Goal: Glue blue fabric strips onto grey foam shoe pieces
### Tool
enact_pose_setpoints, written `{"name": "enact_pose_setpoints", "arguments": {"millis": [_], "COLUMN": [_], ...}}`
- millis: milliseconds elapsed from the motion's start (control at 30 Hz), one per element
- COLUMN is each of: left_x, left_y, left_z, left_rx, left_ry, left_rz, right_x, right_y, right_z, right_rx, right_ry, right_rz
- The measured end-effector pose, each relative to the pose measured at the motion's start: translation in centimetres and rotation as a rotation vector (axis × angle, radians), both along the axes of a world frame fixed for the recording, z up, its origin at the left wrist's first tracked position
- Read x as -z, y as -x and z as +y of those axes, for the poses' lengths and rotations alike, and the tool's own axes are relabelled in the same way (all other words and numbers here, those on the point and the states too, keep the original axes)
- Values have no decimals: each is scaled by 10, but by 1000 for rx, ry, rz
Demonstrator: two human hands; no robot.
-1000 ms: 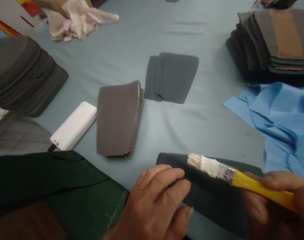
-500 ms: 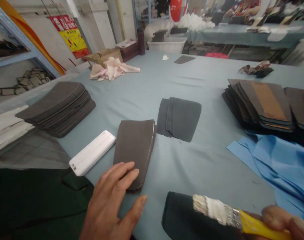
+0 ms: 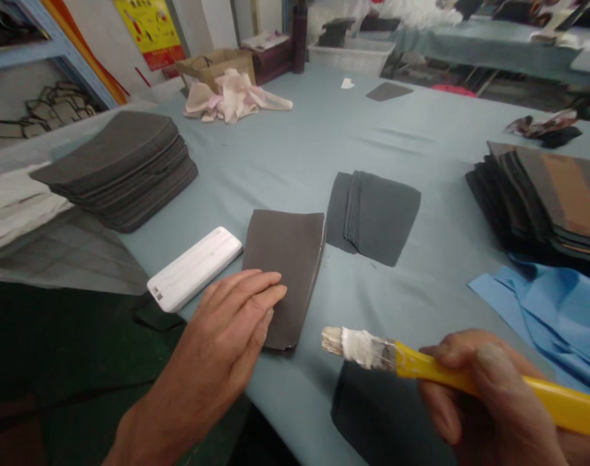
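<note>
My left hand (image 3: 236, 323) lies flat over the lower left of a stack of brown fabric panels (image 3: 285, 246), fingers stretched out and close together. My right hand (image 3: 489, 388) grips the yellow handle of a paintbrush (image 3: 363, 348), whose bristles and ferrule are caked with white stuff. The brush points left, above a dark panel (image 3: 386, 414) at the table's front edge, which my right hand partly hides. Just beyond the brown stack, dark grey panels (image 3: 385, 217) lie fanned out. A white oblong device (image 3: 195, 268) rests left of the stack.
A tall pile of dark panels (image 3: 124, 168) stands at the left of the blue-grey table (image 3: 295, 155). Further piles with a brown strip (image 3: 574, 188) and blue cloth (image 3: 552, 304) are at the right. Pale cloth scraps (image 3: 231, 97) lie by a cardboard box (image 3: 217, 68).
My left hand has moved onto the brown stack, its thumb drawn in. The brush has lifted off the dark panel and swung left, with more of my right hand showing. The view has shifted.
</note>
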State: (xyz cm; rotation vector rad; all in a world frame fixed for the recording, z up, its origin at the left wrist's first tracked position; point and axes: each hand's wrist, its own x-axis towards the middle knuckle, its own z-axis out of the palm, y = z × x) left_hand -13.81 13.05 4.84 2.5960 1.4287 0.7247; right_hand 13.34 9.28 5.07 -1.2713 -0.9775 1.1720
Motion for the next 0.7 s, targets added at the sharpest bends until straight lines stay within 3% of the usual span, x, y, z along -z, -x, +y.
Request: {"name": "enact_pose_setpoints", "arguments": {"millis": [400,533,700], "left_x": [6,7,11], "left_y": [3,4,4], "left_z": [12,14,14], "left_rx": [47,73,66], "left_ry": [1,-10,-29], "left_rz": [-8,-20,-43], "right_x": [-13,-14,-10], "right_y": [45,60,62], "right_z": [7,4,11], "right_rx": [-55,75,92], "right_ry": [-60,44,-120], "right_rz": [-159,-236,-407]}}
